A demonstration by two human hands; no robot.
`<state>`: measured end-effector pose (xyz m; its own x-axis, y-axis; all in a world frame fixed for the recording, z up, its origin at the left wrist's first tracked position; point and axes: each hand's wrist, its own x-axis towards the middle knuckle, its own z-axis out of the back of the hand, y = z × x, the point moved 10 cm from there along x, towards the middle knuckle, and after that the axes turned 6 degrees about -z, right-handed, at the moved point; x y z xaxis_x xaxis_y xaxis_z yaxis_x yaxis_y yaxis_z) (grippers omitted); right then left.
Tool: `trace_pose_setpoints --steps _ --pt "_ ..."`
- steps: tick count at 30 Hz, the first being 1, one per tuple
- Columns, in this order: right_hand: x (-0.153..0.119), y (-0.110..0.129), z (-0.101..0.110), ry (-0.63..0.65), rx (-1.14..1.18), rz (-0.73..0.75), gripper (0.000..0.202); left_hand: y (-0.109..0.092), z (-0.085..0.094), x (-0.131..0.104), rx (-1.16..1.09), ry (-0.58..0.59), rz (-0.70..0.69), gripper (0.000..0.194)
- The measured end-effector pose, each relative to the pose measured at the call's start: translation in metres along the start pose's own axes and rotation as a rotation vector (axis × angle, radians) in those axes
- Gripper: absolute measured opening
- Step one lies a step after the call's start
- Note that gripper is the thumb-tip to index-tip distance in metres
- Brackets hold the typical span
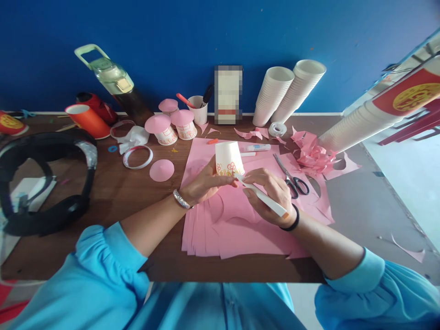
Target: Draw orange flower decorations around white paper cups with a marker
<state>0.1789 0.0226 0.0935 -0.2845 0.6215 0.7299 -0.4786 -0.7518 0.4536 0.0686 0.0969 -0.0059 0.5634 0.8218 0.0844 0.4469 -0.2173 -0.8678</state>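
Observation:
An upside-down white paper cup (228,156) with red and yellow drawings round its lower rim is in my left hand (205,181), fingers behind it and thumb below. My right hand (270,195) is closed round a white marker (266,200) with an orange end, its tip at the cup's rim. Both hands are over stacked pink paper sheets (240,236). Black-handled scissors (292,178) lie right of my right hand. Behind the cup are a glue stick (257,147), another white marker (249,154) and an orange cap (213,141).
Small cups with pink cone roofs (183,123) stand behind, left of a phone (228,94). Tall cup stacks (273,96), pink scraps (314,153) and tape (277,129) are right. A bottle (117,82), red cup (87,121) and black headgear (48,183) are left.

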Motion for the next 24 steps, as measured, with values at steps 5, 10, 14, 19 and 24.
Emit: trace_pose_setpoints --steps 5,10,14,19,24 --pt "0.0022 -0.0005 0.0032 -0.020 -0.018 -0.017 0.017 0.0039 0.0051 0.0000 -0.010 -0.028 0.015 0.052" --pt "0.0022 0.0010 0.0039 -0.028 0.011 -0.010 0.015 0.0024 0.0047 -0.0007 0.008 -0.016 0.003 0.048" --pt "0.0004 0.0013 0.0024 -0.019 0.023 -0.002 0.015 0.0013 0.0046 -0.0015 0.013 -0.014 -0.008 0.049" --pt "0.0003 0.0007 0.0015 -0.003 0.009 -0.009 0.013 0.0018 0.0050 -0.0017 0.015 -0.019 -0.008 0.054" --pt "0.0012 0.0014 0.0008 0.009 -0.002 -0.013 0.011 0.0025 0.0042 -0.0018 0.020 -0.015 -0.011 0.057"
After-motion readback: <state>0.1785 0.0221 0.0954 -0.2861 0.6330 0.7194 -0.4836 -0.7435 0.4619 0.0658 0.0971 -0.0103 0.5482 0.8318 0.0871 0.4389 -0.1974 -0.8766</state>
